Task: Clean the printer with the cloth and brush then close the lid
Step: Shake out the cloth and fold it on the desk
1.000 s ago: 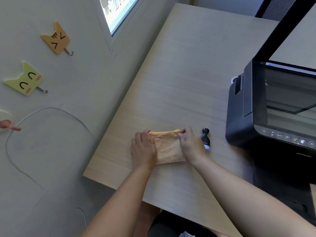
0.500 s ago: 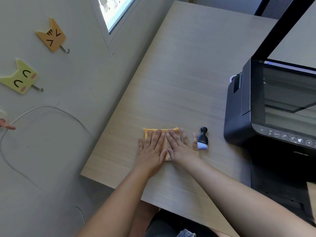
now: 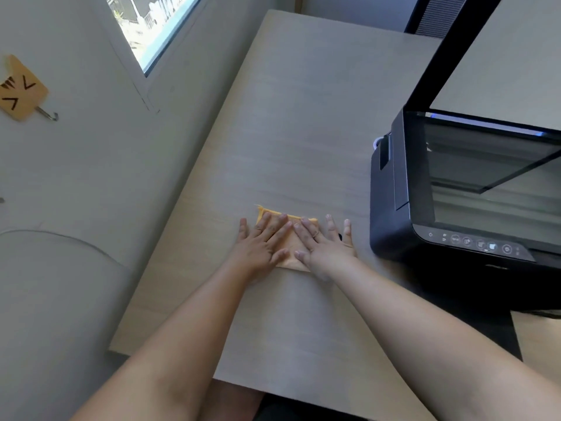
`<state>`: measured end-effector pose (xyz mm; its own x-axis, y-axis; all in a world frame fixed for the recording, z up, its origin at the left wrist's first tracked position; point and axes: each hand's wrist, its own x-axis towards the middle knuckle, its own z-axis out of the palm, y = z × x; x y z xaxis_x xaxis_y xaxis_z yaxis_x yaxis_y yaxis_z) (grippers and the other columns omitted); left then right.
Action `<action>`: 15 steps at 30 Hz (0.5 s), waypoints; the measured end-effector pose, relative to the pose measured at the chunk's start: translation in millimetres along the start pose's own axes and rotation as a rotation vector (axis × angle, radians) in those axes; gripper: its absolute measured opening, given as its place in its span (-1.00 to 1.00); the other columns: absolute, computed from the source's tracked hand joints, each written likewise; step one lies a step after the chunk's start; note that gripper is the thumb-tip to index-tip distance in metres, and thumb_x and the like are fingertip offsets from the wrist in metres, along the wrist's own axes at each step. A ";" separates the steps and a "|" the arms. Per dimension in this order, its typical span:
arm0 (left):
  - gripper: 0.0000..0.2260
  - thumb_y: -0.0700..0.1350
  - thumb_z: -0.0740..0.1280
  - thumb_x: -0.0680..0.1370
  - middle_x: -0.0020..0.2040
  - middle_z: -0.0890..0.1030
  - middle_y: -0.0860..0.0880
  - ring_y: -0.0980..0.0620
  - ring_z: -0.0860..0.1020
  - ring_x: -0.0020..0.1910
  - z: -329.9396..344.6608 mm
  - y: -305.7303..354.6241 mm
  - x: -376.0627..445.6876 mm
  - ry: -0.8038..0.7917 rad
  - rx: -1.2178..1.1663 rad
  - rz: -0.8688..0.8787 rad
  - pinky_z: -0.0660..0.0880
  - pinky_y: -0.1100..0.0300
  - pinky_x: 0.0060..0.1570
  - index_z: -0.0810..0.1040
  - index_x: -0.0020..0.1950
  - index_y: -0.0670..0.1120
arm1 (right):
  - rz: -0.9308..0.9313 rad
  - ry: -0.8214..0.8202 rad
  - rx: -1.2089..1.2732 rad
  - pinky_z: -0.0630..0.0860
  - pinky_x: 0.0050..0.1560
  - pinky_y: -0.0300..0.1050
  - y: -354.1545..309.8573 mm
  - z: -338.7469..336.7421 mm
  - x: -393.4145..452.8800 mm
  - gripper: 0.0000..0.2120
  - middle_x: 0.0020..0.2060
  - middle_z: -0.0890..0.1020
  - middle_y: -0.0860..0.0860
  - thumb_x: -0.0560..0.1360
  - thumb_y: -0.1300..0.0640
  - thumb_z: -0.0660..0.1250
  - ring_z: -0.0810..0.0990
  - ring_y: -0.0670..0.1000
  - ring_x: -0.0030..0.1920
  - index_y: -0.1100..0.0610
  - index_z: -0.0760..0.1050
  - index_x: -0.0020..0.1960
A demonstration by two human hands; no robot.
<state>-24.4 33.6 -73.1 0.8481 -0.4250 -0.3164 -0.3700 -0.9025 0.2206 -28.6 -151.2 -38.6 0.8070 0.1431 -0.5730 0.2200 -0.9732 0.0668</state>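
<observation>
Across the centre of the frame, a pale wood-grain table runs from the top edge to the bottom, with a grey wall and a window at the upper left. At the right edge sits the black printer, its lid raised steeply and the scanner glass exposed above a row of control buttons. Just below centre, the folded orange cloth lies flat on the table, left of the printer and apart from it. Both hands are spread flat, palms down, gripping nothing: the left hand covers the cloth's left half, its fingers reaching the far folded edge, and the right hand presses the right half, its outer fingers resting on bare table beyond the cloth. A dark sliver, too hidden to identify, shows between the right hand's outer fingers. An orange cat-face wall hook hangs at the upper left.
</observation>
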 end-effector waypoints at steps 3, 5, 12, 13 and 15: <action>-0.40 0.30 -0.19 0.53 0.55 -0.25 0.22 0.07 -0.26 0.54 -1.1 -3.1 9.2 0.013 0.021 0.018 -0.25 -0.24 0.43 -0.22 0.55 0.20 | 0.011 -0.020 0.026 -0.53 0.24 0.36 3.8 -1.0 7.1 -0.42 0.46 -0.39 -0.25 0.57 -0.28 -0.22 -0.42 0.20 0.46 -0.19 -0.45 0.45; -0.41 0.29 -0.16 0.55 0.55 -0.25 0.23 0.08 -0.27 0.54 -0.7 -3.0 13.0 0.028 0.021 0.017 -0.25 -0.21 0.43 -0.23 0.54 0.20 | 0.011 -0.024 0.038 -0.54 0.24 0.36 6.7 -0.9 11.7 -0.42 0.45 -0.40 -0.26 0.56 -0.29 -0.23 -0.42 0.20 0.46 -0.20 -0.46 0.44; -0.38 0.30 -0.18 0.54 0.54 -0.28 0.17 -0.01 -0.26 0.55 -1.3 12.8 14.5 0.067 0.011 -0.059 -0.34 -0.15 0.42 -0.21 0.55 0.13 | -0.049 0.130 0.358 -0.26 0.42 0.26 16.8 -3.5 4.4 -0.41 0.54 -0.15 -0.17 0.60 -0.14 -0.01 -0.19 0.13 0.53 -0.17 -0.24 0.53; -0.37 0.30 -0.15 0.54 0.54 -0.27 0.15 -0.03 -0.26 0.54 -0.6 21.1 15.8 0.079 -0.014 -0.082 -0.34 -0.12 0.42 -0.19 0.56 0.11 | -0.017 0.252 0.543 -0.10 0.45 0.15 21.1 -2.2 0.3 -0.41 0.55 0.00 -0.09 0.60 -0.06 0.08 -0.04 0.10 0.53 -0.14 -0.12 0.54; -0.38 0.28 -0.11 0.56 0.54 -0.29 0.13 -0.05 -0.27 0.54 1.2 36.0 18.5 0.089 -0.036 -0.069 -0.33 -0.08 0.44 -0.17 0.56 0.11 | 0.091 0.449 0.912 0.15 0.37 -0.06 31.4 3.7 -9.0 -0.43 0.46 0.30 0.08 0.57 0.13 0.16 0.21 0.10 0.44 -0.07 0.07 0.53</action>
<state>-22.5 -6.9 -72.0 0.9019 -0.3527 -0.2495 -0.2969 -0.9255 0.2351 -31.0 -183.7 -34.4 0.9721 -0.0660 -0.2252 -0.2021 -0.7235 -0.6601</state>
